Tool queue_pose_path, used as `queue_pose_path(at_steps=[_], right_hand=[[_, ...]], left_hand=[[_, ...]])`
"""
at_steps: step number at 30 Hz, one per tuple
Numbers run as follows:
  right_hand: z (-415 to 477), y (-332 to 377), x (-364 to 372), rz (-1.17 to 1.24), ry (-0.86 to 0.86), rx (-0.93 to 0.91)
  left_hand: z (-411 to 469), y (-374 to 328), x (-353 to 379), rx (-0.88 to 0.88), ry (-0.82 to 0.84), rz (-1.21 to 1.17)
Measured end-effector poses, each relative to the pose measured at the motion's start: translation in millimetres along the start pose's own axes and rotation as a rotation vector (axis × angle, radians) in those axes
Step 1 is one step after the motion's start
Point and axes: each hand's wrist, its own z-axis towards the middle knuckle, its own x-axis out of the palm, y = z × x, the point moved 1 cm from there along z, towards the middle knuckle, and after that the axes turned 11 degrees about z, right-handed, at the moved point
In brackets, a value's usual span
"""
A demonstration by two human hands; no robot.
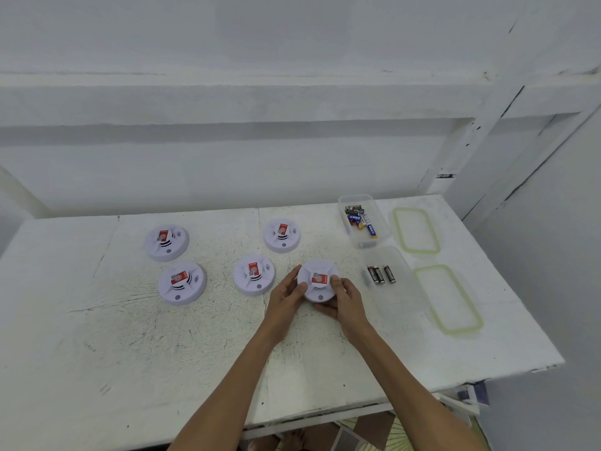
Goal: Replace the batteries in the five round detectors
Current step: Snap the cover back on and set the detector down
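Several white round detectors with red labels lie on the white table [97,336]. I hold the rightmost detector [317,278] between both hands: my left hand [287,299] grips its left rim, and my right hand [346,299] grips its right and front rim with the thumb on top. The others lie at the far left [166,241], front left [182,282], middle [254,274] and far middle [282,235]. A clear box [379,222] at the far right holds several batteries [359,219]. A nearer clear box [403,288] holds black batteries [382,274].
Two clear lids with green seals lie right of the boxes, one far [417,230], one near [448,299]. The table's right edge falls off beyond them. A white wall with ledges rises behind the table. Clutter shows under the front edge.
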Motion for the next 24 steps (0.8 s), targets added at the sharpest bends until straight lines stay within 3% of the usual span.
queue_pose_path(at_steps=[24], right_hand=[[-2.8,2.2,1.5,0.004,0.005,-0.006]], left_hand=[[-0.2,-0.9,-0.5,-0.015,0.002,-0.03]])
